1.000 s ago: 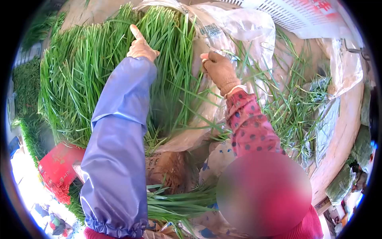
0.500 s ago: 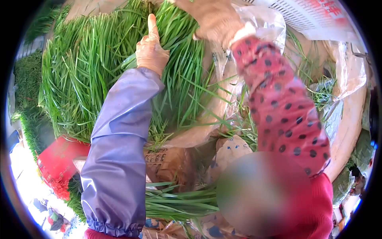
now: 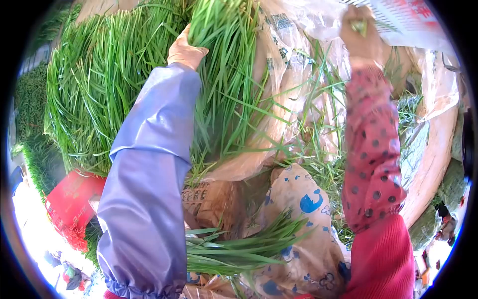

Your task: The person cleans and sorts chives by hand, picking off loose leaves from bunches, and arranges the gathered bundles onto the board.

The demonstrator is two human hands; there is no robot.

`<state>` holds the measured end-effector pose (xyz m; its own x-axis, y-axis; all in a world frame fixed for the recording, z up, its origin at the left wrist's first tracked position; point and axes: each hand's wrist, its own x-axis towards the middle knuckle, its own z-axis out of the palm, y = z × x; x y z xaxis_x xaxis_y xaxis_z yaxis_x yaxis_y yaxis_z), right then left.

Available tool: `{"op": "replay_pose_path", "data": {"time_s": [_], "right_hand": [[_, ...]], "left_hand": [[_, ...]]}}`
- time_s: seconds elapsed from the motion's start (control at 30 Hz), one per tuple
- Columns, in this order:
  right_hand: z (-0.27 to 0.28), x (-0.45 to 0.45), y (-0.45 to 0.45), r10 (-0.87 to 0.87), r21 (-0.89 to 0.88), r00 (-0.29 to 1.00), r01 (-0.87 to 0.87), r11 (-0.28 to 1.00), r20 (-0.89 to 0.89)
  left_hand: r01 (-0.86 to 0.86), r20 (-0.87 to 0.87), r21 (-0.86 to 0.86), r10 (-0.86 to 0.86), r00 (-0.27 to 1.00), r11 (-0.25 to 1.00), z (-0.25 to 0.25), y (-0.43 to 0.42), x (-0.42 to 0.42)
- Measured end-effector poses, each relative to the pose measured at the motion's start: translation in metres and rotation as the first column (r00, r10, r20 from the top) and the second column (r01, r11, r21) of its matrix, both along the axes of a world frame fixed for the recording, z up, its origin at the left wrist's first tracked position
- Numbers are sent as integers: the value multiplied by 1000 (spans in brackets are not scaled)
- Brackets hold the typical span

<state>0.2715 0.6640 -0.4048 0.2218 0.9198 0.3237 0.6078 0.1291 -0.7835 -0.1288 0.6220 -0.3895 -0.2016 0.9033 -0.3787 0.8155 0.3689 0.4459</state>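
Note:
A thick heap of long, flat green chives (image 3: pixel 104 89) lies at the upper left. My left hand (image 3: pixel 186 53), in a lavender sleeve, is closed on a bunch of chives (image 3: pixel 219 25) at the heap's right part; its fingers are partly hidden by the leaves. My right hand (image 3: pixel 362 37), in a red polka-dot sleeve, is raised at the upper right in front of a white plastic basket (image 3: pixel 398 25). It is blurred and looks closed, with a small yellow-green bit showing in it that I cannot make out.
Clear plastic wrap (image 3: pixel 294 55) and loose chive leaves (image 3: pixel 323 164) lie between my arms. A smaller bunch of chives (image 3: pixel 234 251) rests near my body, beside a beige cloth with blue prints (image 3: pixel 308 224). Red fabric (image 3: pixel 74 204) sits at the left, a brown basket (image 3: pixel 209 202) below the heap.
My right hand has swung right, away from the heap, to the basket. My left hand, earlier pointing one finger over the chives, has closed on a bunch.

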Motion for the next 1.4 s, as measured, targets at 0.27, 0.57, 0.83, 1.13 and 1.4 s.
{"op": "replay_pose_path", "data": {"time_s": [0.27, 0.57, 0.83, 1.13, 1.4], "right_hand": [[44, -72, -128, -147, -104, 988, 152, 983, 51], [58, -187, -80, 68, -224, 618, -382, 897, -783], [6, -149, -104, -65, -149, 176, -524, 839, -982], [21, -149, -105, 75, -21, 154, -546, 837, -985], [16, -146, -103, 25, -118, 232, -584, 803, -972]], "left_hand": [[-207, 415, -36, 203, 887, 978, -4, -7, -24], [361, 76, 386, -419, 905, 849, 40, -62, 18], [639, -14, -181, -651, 759, 748, 104, -64, 52], [728, 12, 384, -792, 610, 567, 60, 32, 54], [704, -46, 44, -703, 710, 709, 58, -20, 99]]}}
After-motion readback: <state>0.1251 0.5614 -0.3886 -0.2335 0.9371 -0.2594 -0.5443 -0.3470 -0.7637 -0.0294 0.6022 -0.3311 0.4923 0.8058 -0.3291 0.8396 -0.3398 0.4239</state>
